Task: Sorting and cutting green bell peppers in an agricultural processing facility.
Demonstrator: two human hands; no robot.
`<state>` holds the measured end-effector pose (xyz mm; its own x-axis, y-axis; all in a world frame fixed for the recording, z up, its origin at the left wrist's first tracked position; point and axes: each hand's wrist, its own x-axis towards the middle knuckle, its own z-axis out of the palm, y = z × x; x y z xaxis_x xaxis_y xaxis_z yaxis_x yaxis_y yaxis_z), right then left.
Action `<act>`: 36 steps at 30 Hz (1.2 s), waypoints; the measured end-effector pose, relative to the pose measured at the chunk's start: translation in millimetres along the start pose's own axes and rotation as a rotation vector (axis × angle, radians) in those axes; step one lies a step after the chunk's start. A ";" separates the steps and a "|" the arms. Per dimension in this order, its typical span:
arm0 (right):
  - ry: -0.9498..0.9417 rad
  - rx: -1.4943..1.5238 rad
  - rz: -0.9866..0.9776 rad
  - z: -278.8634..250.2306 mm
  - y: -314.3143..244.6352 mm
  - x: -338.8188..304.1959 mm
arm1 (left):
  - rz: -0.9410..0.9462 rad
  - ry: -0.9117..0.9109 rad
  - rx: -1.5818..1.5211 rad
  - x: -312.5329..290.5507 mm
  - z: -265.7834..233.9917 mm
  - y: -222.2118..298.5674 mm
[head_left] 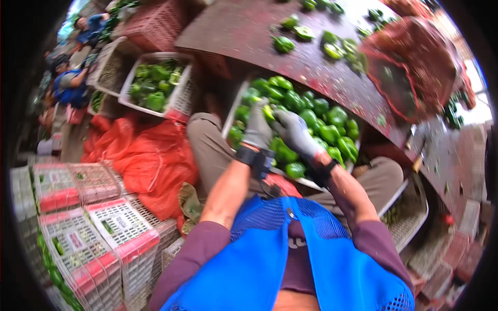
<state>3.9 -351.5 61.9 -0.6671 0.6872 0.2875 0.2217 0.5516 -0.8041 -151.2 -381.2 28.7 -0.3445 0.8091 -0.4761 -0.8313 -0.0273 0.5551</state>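
Observation:
Both hands wear grey gloves and meet above a white crate (232, 115) heaped with green bell peppers (328, 133). My left hand (258, 128) is closed around a green bell pepper (268, 113), whose pale green part shows between the two hands. Close against it on the right, my right hand (296, 133) has its fingers curled in. Motion blurs its fingertips, and whatever they may grip is hidden. The crate sits between my knees, under the edge of a dark red table (233, 32).
Loose peppers (305, 33) and a red mesh sack (415, 57) lie on the table. Another crate of peppers (179, 93) stands at the left, near orange-red mesh bags (150, 160). Stacked white crates (122, 223) fill the lower left. Two people (70, 85) are in the far left background.

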 end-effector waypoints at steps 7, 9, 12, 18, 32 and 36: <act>0.111 0.204 0.252 -10.3 -9.7 -16.9 | 0.044 0.034 0.052 -6.3 14.4 -10.4; 0.126 0.285 0.251 -22.7 -5.4 -23.5 | -0.113 -0.035 -0.162 -16.3 22.7 -5.4; 0.188 0.324 0.360 -41.5 -2.8 -30.6 | -0.327 0.115 -0.230 -22.0 12.4 7.2; 0.096 -0.126 0.042 -21.5 -1.9 -38.5 | -0.243 0.060 -0.235 -22.3 2.7 -19.7; 0.417 0.435 0.452 -8.8 41.1 -31.9 | -0.096 -0.074 0.033 -15.7 8.6 -27.0; 0.579 0.376 0.389 -118.8 16.6 -27.6 | 0.408 0.029 0.540 -3.4 -9.2 72.6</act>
<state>110.4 -305.1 102.4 -0.0923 0.9916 0.0912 0.0394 0.0952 -0.9947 -214.4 -391.3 64.4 -0.6023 0.7800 -0.1700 -0.3004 -0.0242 0.9535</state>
